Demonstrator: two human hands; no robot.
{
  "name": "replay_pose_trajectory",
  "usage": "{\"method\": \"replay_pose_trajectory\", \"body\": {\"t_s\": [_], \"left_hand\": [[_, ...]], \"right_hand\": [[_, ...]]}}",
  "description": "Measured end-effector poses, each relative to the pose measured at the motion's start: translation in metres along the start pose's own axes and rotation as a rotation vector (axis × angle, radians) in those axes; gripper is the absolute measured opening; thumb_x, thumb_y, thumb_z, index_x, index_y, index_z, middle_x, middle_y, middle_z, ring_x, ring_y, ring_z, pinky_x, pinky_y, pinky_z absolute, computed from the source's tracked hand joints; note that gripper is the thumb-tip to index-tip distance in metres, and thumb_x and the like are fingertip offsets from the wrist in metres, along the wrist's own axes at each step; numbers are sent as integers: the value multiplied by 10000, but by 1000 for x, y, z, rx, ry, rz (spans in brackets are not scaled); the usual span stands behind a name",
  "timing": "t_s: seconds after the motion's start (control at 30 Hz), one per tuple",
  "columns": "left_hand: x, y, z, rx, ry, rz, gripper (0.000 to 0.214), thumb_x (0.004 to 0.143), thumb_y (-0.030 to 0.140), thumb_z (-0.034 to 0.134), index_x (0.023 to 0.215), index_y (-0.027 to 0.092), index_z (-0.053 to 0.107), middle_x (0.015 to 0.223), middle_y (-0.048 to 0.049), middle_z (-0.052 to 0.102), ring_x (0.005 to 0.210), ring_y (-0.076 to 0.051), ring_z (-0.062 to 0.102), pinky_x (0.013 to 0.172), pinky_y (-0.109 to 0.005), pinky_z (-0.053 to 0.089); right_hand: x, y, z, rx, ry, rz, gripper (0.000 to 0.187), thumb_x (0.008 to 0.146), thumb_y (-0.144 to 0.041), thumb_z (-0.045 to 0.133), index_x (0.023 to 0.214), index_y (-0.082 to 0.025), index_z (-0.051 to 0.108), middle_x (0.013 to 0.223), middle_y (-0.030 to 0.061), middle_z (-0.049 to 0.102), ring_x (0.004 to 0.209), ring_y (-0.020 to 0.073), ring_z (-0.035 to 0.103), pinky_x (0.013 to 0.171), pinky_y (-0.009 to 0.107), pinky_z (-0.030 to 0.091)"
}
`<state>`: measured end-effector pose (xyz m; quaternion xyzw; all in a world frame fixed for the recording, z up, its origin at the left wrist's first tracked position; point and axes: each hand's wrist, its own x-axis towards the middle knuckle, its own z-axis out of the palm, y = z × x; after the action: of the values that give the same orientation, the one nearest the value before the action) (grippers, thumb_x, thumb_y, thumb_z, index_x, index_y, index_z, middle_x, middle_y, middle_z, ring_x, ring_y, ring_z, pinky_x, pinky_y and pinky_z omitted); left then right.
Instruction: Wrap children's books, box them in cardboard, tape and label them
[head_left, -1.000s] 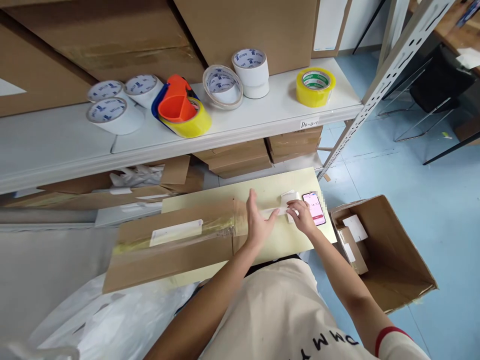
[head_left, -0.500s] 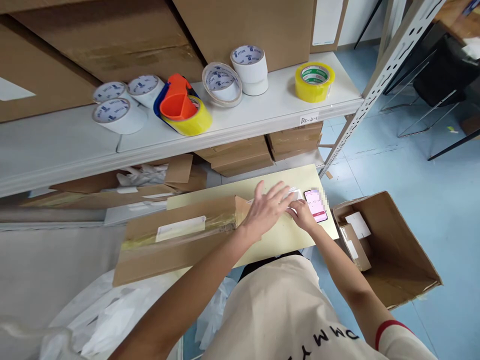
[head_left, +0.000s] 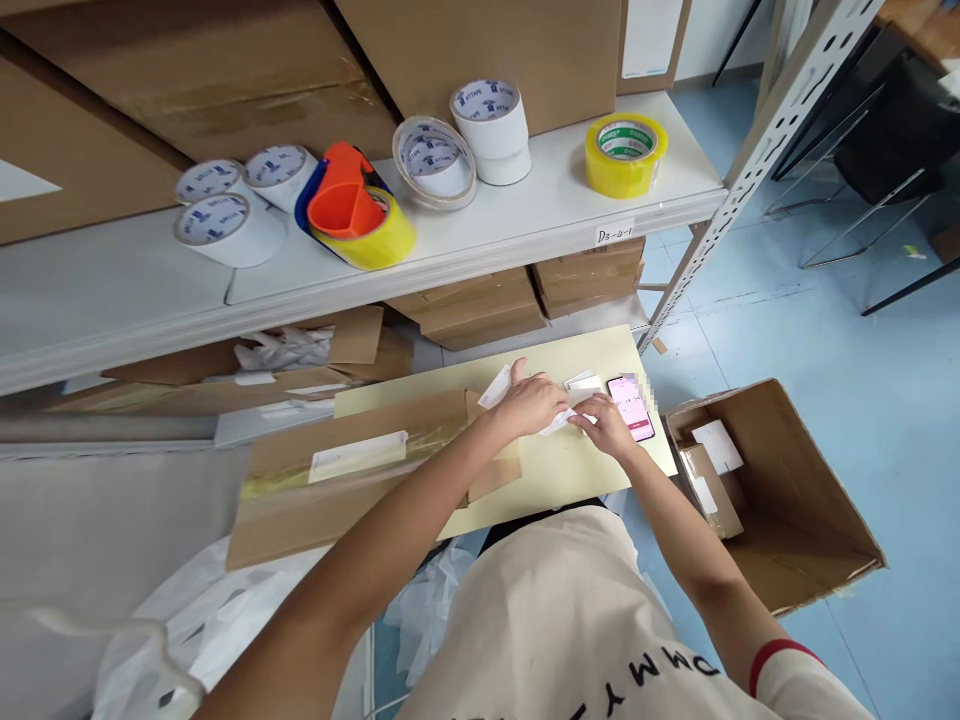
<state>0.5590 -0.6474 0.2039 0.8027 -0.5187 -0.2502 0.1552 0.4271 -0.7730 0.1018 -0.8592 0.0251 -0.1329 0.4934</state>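
My left hand (head_left: 534, 402) is closed, its fingertips on a white paper slip (head_left: 556, 423) over the pale yellow board (head_left: 540, 475). My right hand (head_left: 606, 424) pinches the right end of the same slip. Another white piece (head_left: 495, 387) shows beside my left wrist; whether it belongs to the same slip I cannot tell. Just beyond my right fingers lie more white slips (head_left: 583, 381). A phone (head_left: 631, 408) with a pink screen rests to the right of that hand. Left of my hands, a long cardboard box (head_left: 285, 520) has a white label and an open end flap.
A large open carton (head_left: 817, 500) with a smaller box inside stands on the floor at right. The shelf (head_left: 540, 215) ahead carries white tape rolls (head_left: 225, 230), an orange tape dispenser (head_left: 341, 200) and a yellow tape roll (head_left: 626, 160). White plastic bags (head_left: 172, 640) lie lower left.
My left hand was spread above the board; its fingers have now come down and closed on the white slip beside my right hand. The box's end flap shows more fully.
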Motion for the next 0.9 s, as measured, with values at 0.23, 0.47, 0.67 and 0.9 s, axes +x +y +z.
{"method": "replay_pose_trajectory", "body": {"t_s": [0.23, 0.47, 0.67, 0.9], "left_hand": [[4, -5, 1, -90, -31, -62, 301, 833, 247, 478, 607, 243, 676, 696, -22, 724, 864, -217, 617, 1107, -512, 121], [4, -6, -1, -82, -95, -106, 319, 830, 239, 455, 630, 250, 703, 697, -39, 725, 872, -230, 616, 1093, -486, 171], [5, -6, -1, -161, -68, -108, 258, 790, 283, 514, 603, 251, 688, 625, -26, 692, 847, -222, 611, 1070, -437, 238], [5, -8, -2, -88, -110, -29, 264, 818, 247, 493, 611, 245, 655, 638, -10, 670, 833, -203, 610, 1071, -432, 225]], "right_hand": [[1, 4, -1, 44, -28, 14, 337, 943, -503, 522, 822, -266, 730, 811, 26, 769, 754, 199, 687, 1008, 463, 412], [3, 3, -2, 97, -42, 9, 327, 930, -505, 536, 801, -260, 709, 787, 23, 766, 731, 204, 696, 1032, 484, 423], [6, 3, -4, 88, -44, -24, 276, 920, -456, 569, 791, -259, 712, 792, 19, 764, 731, 196, 701, 1014, 477, 448], [8, 0, -7, 143, -64, 13, 365, 914, -535, 530, 806, -236, 709, 772, 44, 733, 737, 209, 665, 838, 415, 522]]}}
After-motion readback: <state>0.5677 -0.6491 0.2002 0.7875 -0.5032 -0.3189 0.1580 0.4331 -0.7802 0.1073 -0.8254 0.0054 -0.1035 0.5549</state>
